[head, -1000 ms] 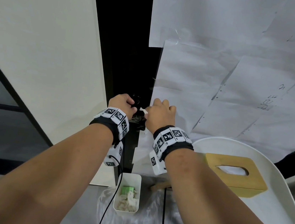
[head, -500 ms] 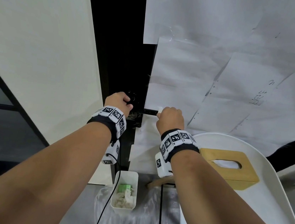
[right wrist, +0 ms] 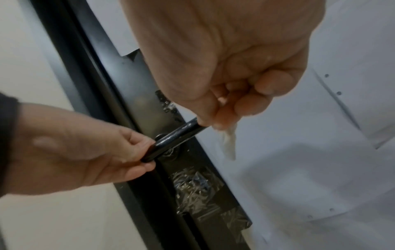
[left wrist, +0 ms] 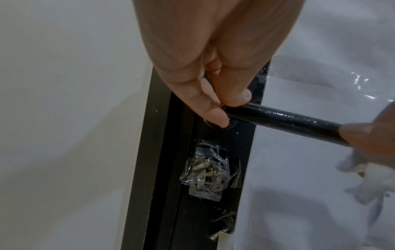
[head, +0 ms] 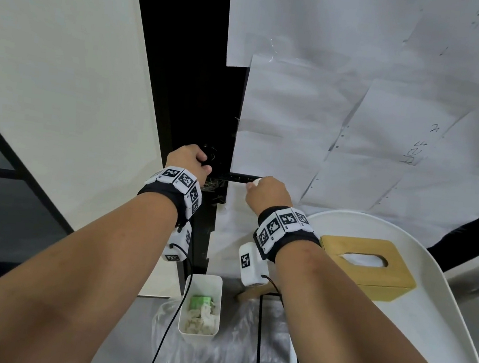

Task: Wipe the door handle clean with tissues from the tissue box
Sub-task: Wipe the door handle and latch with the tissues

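Observation:
A black lever door handle point(head: 240, 178) point(left wrist: 282, 121) point(right wrist: 177, 137) sticks out to the right from a black door edge. My left hand point(head: 188, 160) point(left wrist: 213, 94) point(right wrist: 89, 152) grips its base end by the round rosette. My right hand point(head: 267, 189) point(right wrist: 235, 94) is curled round the handle's outer end, with a white tissue point(head: 255, 181) point(left wrist: 369, 177) point(right wrist: 228, 143) wrapped in the fingers and hanging below. A wooden-topped tissue box point(head: 370, 263) sits on a white round table point(head: 424, 339) to the right.
White paper sheets point(head: 360, 120) cover the door panel behind the handle. A taped plastic bag of small metal parts point(left wrist: 207, 172) sits below the handle. A white bin point(head: 201, 306) with used tissues stands on the floor beside clear plastic sheeting.
My right hand has slid with the tissue to the right along the handle, away from my left hand. More of the black bar shows between the hands. The left hand has stayed at the base.

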`<state>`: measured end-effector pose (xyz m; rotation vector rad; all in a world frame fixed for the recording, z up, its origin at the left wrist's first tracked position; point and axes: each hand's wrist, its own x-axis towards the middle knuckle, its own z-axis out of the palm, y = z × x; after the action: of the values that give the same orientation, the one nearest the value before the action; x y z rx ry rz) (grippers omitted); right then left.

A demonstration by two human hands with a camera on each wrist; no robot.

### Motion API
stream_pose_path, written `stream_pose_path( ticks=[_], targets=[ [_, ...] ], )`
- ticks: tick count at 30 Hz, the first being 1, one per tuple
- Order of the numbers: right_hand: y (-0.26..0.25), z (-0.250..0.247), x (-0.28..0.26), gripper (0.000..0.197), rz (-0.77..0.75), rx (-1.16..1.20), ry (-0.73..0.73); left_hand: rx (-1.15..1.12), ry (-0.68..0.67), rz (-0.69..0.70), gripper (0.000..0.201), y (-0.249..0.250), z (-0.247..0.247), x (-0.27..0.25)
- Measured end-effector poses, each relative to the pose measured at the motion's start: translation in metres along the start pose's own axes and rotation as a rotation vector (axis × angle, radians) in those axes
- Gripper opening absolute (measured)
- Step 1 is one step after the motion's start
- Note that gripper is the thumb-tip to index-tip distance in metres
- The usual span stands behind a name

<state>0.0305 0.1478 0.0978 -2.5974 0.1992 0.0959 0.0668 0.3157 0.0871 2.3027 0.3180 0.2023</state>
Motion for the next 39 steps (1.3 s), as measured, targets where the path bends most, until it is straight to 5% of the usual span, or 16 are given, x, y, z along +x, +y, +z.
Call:
stream_pose_path(
  ticks=[6,10,14,20,30,39],
  targets=[
    [-0.016,0.009,-0.008,0.030,-0.262,-0.127,-0.083,0.009,0.005,0.001,0.017,0.000,0.000,-0.002],
    [-0.015,0.003,-0.001,0.037,-0.273,0.038,0.132,0.008,0.010,0.004,0.016,-0.001,0.001,0.001],
    [-0.007,-0.005,0.006,0.015,-0.346,-0.100,0.294,-0.001,0.006,0.016,0.016,-0.002,0.001,0.001],
    [-0.001,0.002,0.003,0.021,-0.376,-0.387,0.191,-0.009,0.002,0.015,0.015,-0.002,0.000,0.003],
    [-0.046,0.021,-0.007,0.020,-0.537,-0.265,0.175,0.000,0.032,0.022,0.012,-0.002,0.003,0.004],
    [-0.024,0.015,0.003,0.020,-0.454,-0.336,0.201,-0.021,-0.001,0.003,0.017,-0.005,0.001,0.003]
  ],
)
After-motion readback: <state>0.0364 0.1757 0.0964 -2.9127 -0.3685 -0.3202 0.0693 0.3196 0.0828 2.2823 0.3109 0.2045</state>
